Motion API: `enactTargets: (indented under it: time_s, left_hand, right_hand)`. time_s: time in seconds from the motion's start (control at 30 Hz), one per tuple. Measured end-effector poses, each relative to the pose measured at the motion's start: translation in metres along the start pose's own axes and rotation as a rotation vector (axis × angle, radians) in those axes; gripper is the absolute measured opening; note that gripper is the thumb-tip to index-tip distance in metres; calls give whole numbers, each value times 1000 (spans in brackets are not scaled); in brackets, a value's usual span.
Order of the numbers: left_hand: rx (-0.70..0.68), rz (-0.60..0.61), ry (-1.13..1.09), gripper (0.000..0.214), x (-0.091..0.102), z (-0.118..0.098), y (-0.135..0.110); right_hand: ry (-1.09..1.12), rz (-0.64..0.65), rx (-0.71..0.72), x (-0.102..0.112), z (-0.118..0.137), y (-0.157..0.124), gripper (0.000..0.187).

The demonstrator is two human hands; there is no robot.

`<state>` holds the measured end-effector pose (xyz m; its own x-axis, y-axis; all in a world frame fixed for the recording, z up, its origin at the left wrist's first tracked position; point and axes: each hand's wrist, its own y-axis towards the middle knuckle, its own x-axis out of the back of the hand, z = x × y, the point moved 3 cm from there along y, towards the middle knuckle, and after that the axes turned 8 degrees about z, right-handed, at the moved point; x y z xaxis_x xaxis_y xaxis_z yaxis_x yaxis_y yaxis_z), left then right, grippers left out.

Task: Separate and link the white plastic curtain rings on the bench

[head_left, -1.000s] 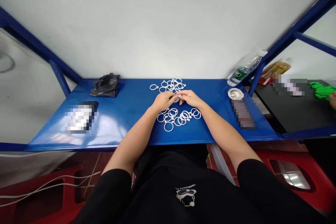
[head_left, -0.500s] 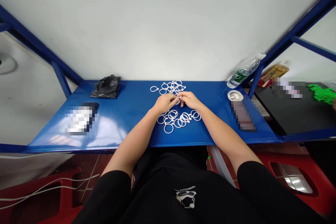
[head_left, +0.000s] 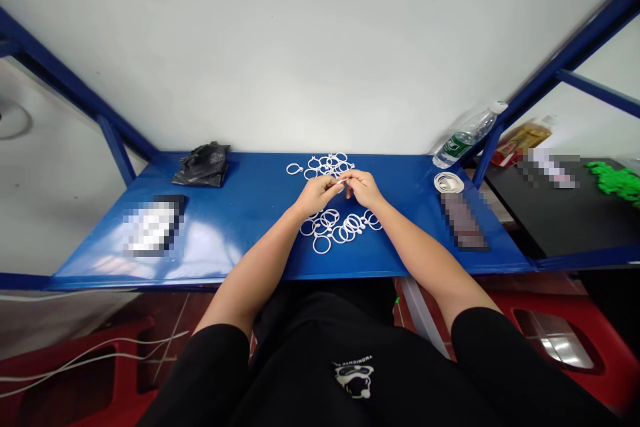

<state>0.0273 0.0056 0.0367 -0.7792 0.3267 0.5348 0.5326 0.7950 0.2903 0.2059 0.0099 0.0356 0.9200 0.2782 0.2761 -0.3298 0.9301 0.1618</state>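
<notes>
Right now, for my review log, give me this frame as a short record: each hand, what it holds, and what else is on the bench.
left hand: pinching a small white ring piece with the right hand
right hand: pinching the same piece
rings: white plastic rings in two loose heaps, one beyond the hands, one nearer
rest: blue bench, black plastic bag, water bottle

You're wearing a black short-sleeved top (head_left: 310,373), its loose sleeves (head_left: 480,353) ending near your elbows on either side of a white print (head_left: 354,379). That print shows a cartoon-like figure, with small curved lettering (head_left: 353,361) just above it. Your forearms (head_left: 260,260) and hands (head_left: 315,195) are bare.
</notes>
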Motion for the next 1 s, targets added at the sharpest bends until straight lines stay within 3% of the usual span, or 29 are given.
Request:
enactTargets:
  time_s: [0.2, 0.37, 0.47, 0.67, 0.8, 1.0]
  left_hand:
    - [-16, 26, -101, 35, -4, -5, 0]
    - [17, -59, -74, 42, 5, 7, 2]
    - [63, -89, -54, 45, 9, 14, 2]
    - [79, -110, -56, 48, 10, 17, 2]
    - [72, -196, -92, 48, 15, 18, 2]
    - [76, -303, -153, 45, 21, 26, 2]
  right_hand:
    - [-13, -59, 15, 1, 3, -3, 25]
    - [77, -73, 59, 3, 2, -3, 46]
    - [50, -97, 73, 4, 0, -4, 40]
    - [-116, -105, 73, 3, 1, -6, 29]
    - [-223, -102, 66, 5, 2, -7, 26]
    - [-464, -47, 236, 10, 8, -8, 20]
